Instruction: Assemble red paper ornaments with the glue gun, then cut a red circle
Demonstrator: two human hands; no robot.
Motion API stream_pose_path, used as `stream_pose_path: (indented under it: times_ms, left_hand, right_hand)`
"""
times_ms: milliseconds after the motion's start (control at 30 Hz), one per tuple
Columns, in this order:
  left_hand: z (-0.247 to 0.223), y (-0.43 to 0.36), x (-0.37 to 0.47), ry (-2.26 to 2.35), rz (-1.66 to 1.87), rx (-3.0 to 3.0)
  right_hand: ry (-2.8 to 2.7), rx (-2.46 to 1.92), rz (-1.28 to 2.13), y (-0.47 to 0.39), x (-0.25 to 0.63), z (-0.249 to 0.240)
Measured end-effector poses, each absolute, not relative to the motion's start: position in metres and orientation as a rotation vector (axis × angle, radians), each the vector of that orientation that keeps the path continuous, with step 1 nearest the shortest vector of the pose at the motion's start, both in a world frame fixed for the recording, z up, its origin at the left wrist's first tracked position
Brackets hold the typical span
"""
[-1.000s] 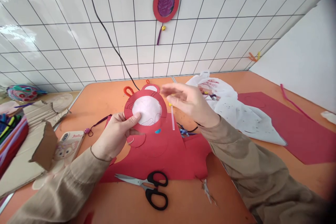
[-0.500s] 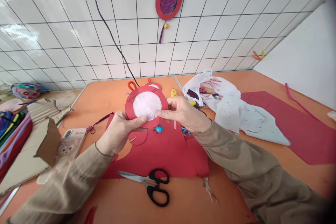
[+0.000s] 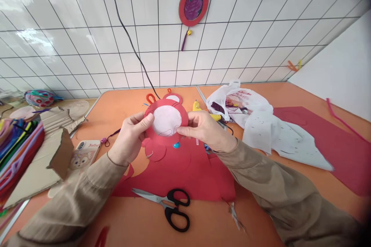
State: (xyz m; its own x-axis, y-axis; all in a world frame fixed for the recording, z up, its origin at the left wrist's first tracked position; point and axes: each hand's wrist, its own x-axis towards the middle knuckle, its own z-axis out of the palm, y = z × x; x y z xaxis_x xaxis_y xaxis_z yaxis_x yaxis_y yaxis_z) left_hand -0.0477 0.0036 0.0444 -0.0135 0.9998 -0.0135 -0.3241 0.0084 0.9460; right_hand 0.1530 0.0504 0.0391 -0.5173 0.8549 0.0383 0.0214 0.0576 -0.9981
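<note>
A red paper ring with a whitish centre (image 3: 166, 120) is held up above the table between my two hands. My left hand (image 3: 130, 136) pinches its left edge, thumb on the front face. On the right edge, my right hand (image 3: 204, 129) grips it with the thumb near the lower part of the white centre. Red paper (image 3: 185, 177) with cut-out areas lies below, and a blue bead (image 3: 176, 145) shows just under the ring. Black-handled scissors (image 3: 166, 200) rest partly open at the front edge of that paper.
Cardboard (image 3: 37, 162), a phone (image 3: 84, 154) and coloured pipe cleaners (image 3: 21, 154) lie left. A plastic bag (image 3: 252, 102), white sheet (image 3: 290, 142) and red sheet (image 3: 342, 154) lie right. A red ring ornament (image 3: 193, 5) hangs on the tiled wall. Behind my hands is a yellow tool (image 3: 196, 106).
My left thumb has moved from the ring's bottom up to its left side. The ring has tilted slightly, and the whole view has shifted a little.
</note>
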Motion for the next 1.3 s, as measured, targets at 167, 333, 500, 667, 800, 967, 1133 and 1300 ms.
stream_pose_path:
  times_ms: [167, 333, 500, 667, 800, 967, 1133, 1300]
  left_hand:
    - [0.0486, 0.0058, -0.0503, 1.081, 1.469, 0.962]
    - [0.0493, 0.0045, -0.049, 1.094, 1.444, 0.992]
    - [0.0497, 0.0034, -0.0517, 1.048, 1.342, 1.044]
    - [0.0502, 0.0055, -0.0563, 1.042, 1.245, 1.035]
    - [0.0487, 0.006, -0.0574, 1.062, 1.221, 1.089]
    - [0.0459, 0.0049, -0.0538, 1.076, 1.169, 1.223]
    - [0.0469, 0.0041, -0.0499, 1.042, 1.157, 1.116]
    - [0.045, 0.0064, -0.0519, 0.987, 1.139, 1.074]
  right_hand:
    - [-1.717, -0.901, 1.536, 0.0468, 0.1514, 0.037]
    - [-1.786, -0.72, 1.508, 0.0456, 0.1504, 0.0403]
    - [-1.778, -0.807, 1.436, 0.0469, 0.1503, 0.0372]
    - [-1.839, -0.872, 1.412, 0.0474, 0.1514, 0.0328]
    - [-1.79, -0.728, 1.375, 0.0463, 0.1495, 0.0326]
    - [-1.744, -0.682, 1.231, 0.0454, 0.1446, 0.0344]
    - [-1.794, -0.797, 1.151, 0.0462, 0.1438, 0.033]
    - [-1.785, -0.807, 1.101, 0.0458, 0.1433, 0.0322]
